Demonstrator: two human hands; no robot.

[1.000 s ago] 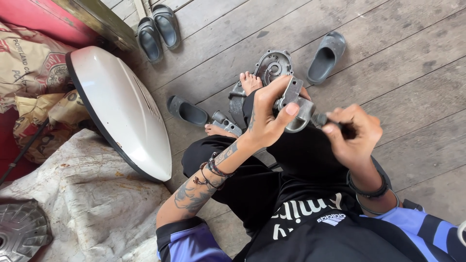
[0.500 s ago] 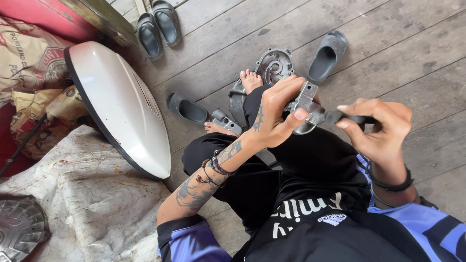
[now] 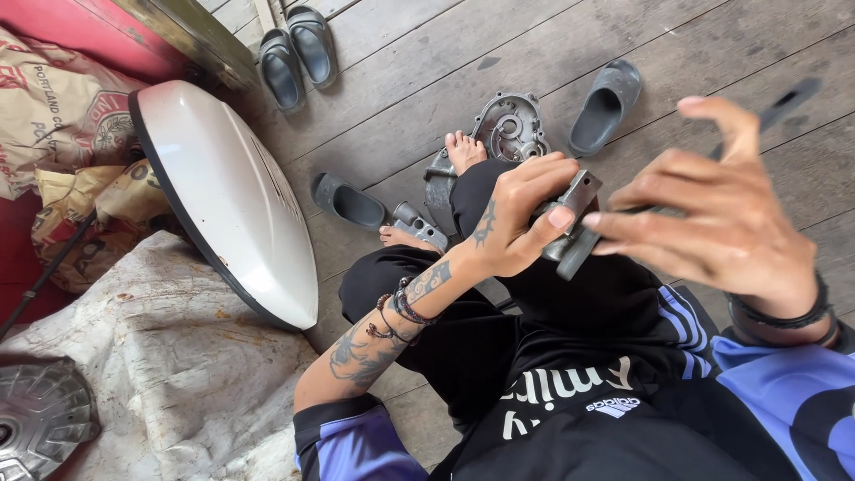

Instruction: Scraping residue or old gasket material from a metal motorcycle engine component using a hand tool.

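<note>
Here you sit on the wooden floor (image 3: 730, 53), and the white body cover (image 3: 232, 205) leans just beside your left knee. Your left hand (image 3: 517, 218) closes around the small grey metal part (image 3: 570, 223) above your lap; keep this grip steady. Your right hand (image 3: 712, 223) has spread fingers over a dark tool, blurred. The engine cover (image 3: 509, 126) and grey sandals (image 3: 606, 107) lie near your feet.

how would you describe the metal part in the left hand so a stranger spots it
Above the lap in black trousers, the left hand grips a small grey metal casting with a square end holding a round hole. Unlike the larger round grey engine cover on the floorboards, it is held up.
</note>
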